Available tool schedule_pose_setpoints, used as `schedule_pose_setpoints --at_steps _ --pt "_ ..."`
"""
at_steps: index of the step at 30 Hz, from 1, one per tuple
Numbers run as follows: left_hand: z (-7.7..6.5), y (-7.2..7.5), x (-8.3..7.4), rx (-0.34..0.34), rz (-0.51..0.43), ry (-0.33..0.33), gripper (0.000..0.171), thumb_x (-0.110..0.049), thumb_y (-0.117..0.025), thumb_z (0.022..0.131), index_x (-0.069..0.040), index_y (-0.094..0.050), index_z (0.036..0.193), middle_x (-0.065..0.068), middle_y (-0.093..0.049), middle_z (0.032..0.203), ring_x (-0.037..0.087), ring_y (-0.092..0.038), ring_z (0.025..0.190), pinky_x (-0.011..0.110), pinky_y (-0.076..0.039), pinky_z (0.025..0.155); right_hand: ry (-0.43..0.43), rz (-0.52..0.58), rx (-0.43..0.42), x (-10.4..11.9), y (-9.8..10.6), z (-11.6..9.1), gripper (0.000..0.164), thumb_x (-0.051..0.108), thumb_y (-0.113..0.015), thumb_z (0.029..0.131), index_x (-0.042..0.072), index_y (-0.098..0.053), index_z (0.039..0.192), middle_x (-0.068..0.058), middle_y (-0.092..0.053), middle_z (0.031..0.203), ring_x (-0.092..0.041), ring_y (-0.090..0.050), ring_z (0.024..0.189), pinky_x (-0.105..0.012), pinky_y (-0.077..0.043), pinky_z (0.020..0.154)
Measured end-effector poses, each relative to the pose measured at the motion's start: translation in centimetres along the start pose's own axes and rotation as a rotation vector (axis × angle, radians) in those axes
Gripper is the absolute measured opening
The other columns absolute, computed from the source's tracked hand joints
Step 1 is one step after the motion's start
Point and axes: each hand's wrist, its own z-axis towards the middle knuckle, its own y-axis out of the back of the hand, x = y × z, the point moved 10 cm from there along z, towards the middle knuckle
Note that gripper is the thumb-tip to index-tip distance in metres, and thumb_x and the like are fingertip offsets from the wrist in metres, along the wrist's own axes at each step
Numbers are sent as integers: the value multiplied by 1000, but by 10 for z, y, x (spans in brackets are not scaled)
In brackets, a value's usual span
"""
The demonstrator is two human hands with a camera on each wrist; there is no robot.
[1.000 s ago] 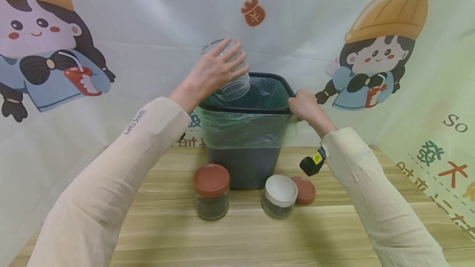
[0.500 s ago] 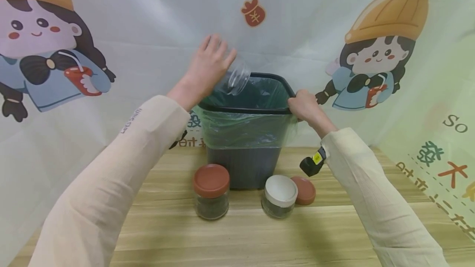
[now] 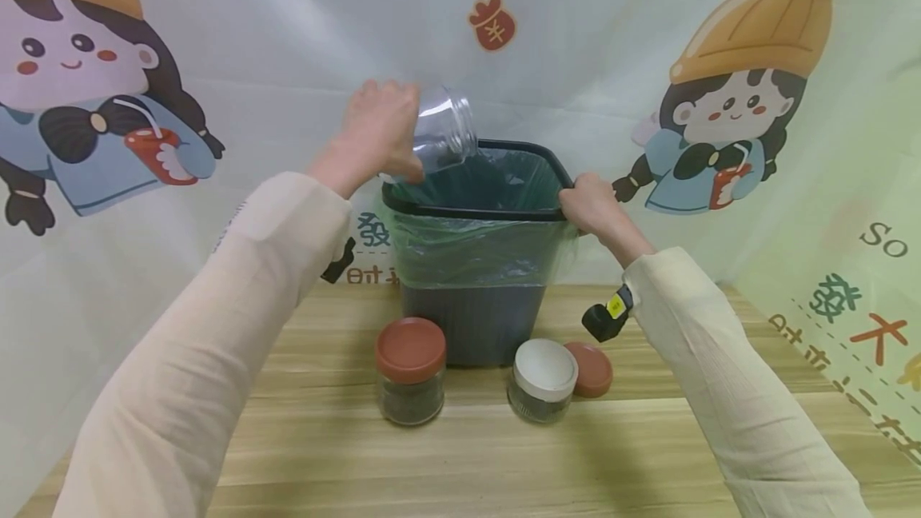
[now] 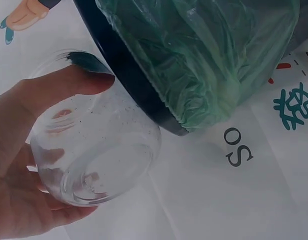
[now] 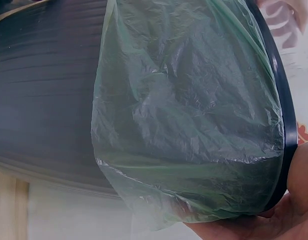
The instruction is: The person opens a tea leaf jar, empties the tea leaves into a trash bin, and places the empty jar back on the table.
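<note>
My left hand (image 3: 377, 128) holds a clear jar (image 3: 442, 125) tipped on its side over the left part of a dark trash bin (image 3: 471, 322), its mouth facing right. In the left wrist view, the thumb and fingers wrap round the jar (image 4: 109, 160), and small dark specks show on its wall. A black rim (image 3: 475, 214) tops the bin, which is lined with a green plastic bag (image 3: 471, 254). At the bin's right corner my right hand (image 3: 596, 202) grips the rim; the right wrist view shows its fingers beneath the folded-over bag (image 5: 194, 100).
In front of the bin, a red-lidded jar (image 3: 410, 378) with dark contents stands on the wooden table (image 3: 475, 462). To its right are a jar with a white lid (image 3: 544, 378) and a loose red lid (image 3: 592, 370). A printed cloth (image 3: 576, 46) hangs behind.
My left hand has turned over and drawn left, bringing the jar from mouth-down to nearly sideways at the bin's left edge. The right hand keeps its grip on the rim.
</note>
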Motion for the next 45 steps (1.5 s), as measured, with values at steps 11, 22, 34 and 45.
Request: schedule_pose_setpoints --at_steps 11,22,34,45 --pt "-2 7 -21 -221 384 -135 65 -5 -70 68 8 -38 123 27 -45 119 42 -41 112 46 -33 99 -5 1 8 0 0 -1 18 7 -29 86 7 -36 69 -8 -37 69 -16 -41 54 -21 -41 48" --pt "-2 -15 -48 -224 814 -360 74 0 -64 78 -9 -25 139 16 -32 139 32 -25 129 45 -17 107 -3 4 11 0 1 0 20 7 -30 86 7 -36 66 -6 -36 64 -14 -39 50 -22 -41 47" --pt "-10 -34 -70 -193 936 -601 77 0 -64 78 -17 -23 141 12 -28 141 29 -21 131 45 -10 109 -15 21 2 -1 1 1 18 7 -30 85 7 -36 68 -7 -38 66 -14 -41 50 -23 -43 48" --pt "-10 -28 -65 -225 974 -534 82 -1 -66 76 -16 -19 142 12 -26 142 29 -19 131 46 -8 109 -4 -3 -1 0 1 1 18 7 -30 84 6 -37 68 -8 -38 68 -16 -43 52 -23 -43 48"
